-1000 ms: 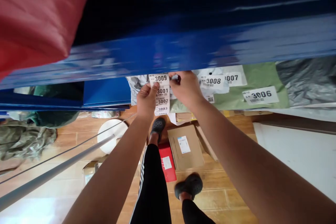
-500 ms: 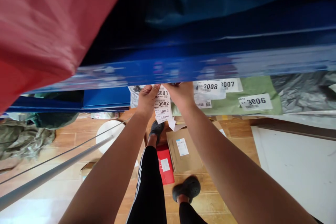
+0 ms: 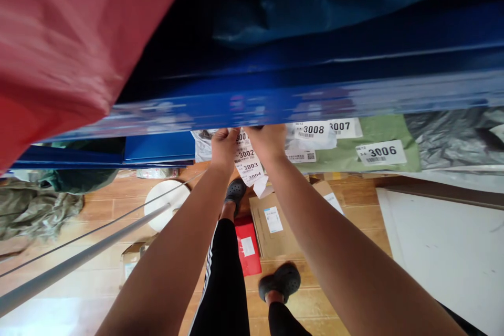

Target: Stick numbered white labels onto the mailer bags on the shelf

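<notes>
A strip of white number labels (image 3: 250, 167), printed 3002, 3003 and 3004 with another partly covered above, hangs between my hands just below a blue shelf edge (image 3: 189, 110). My left hand (image 3: 223, 147) pinches its upper left side. Thumb and fingers of my right hand (image 3: 268, 143) are closed at its upper right, the tips partly hidden by the shelf. Behind them lies a clear-wrapped grey packet (image 3: 202, 146). To the right, a label reading 3008 (image 3: 313, 129) is on a pale wrapped packet, and a label reading 3006 (image 3: 381, 151) is on a green bag (image 3: 388, 128).
A red bag (image 3: 79, 31) bulges out at upper left, and a dark blue bag (image 3: 315, 10) is on the upper shelf. On the wooden floor are a cardboard box (image 3: 287, 239), a red parcel (image 3: 248, 262) and a white round object (image 3: 165, 194). A white board (image 3: 444, 241) stands right.
The label strip's lower end has swung to the right and tilted. My right hand has shifted slightly left, and both hands sit a little closer together over the top label.
</notes>
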A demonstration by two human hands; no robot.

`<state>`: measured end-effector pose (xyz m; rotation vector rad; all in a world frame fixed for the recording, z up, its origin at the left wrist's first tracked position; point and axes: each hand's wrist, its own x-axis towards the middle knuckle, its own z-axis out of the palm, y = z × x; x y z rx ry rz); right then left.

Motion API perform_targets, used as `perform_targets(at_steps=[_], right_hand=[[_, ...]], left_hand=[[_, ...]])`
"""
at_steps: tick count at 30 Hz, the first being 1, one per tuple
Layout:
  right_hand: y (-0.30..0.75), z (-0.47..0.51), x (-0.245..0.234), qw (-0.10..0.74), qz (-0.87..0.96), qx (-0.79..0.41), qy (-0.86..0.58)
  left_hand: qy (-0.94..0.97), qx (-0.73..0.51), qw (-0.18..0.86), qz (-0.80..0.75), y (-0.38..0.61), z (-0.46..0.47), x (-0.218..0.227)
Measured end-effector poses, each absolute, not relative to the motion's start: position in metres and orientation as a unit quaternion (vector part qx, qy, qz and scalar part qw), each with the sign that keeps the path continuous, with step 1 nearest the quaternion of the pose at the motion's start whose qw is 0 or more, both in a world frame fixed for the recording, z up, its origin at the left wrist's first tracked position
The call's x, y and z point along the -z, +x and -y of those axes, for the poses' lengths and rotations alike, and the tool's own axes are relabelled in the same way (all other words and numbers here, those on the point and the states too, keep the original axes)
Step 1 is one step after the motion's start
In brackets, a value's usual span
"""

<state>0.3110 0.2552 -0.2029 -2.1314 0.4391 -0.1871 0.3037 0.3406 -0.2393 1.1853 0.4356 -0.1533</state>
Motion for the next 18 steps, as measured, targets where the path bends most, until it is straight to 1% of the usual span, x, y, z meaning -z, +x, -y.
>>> perform_targets(at_steps=[4, 7, 12, 14, 17, 18], right_hand=[[0.309, -0.250, 0.203, 0.467, -0.149, 0.069, -0.869], [0.310, -0.252, 0.209, 0.443, -0.170, 0.098, -0.874], [0.313, -0.260, 0.227, 0.419, -0.158, 0.137, -0.884], [0.316, -0.260, 0.234, 0.414, -0.165, 0.147, -0.883], [0.320, -0.258, 0.240, 0.416, -0.167, 0.142, -0.882], [0.321, -0.258, 0.241, 0.425, -0.153, 0.131, -0.883]], left_hand=[[0.539, 0.109, 0.820, -0.157, 0.303, -0.345, 0.242], [0.581, 0.095, 0.787, -0.187, 0.309, -0.344, 0.247], [0.658, 0.062, 0.690, -0.295, 0.310, -0.338, 0.239], [0.704, 0.075, 0.643, -0.292, 0.297, -0.342, 0.225], [0.795, 0.112, 0.546, -0.240, 0.266, -0.363, 0.199], [0.814, 0.102, 0.530, -0.217, 0.258, -0.373, 0.191]])
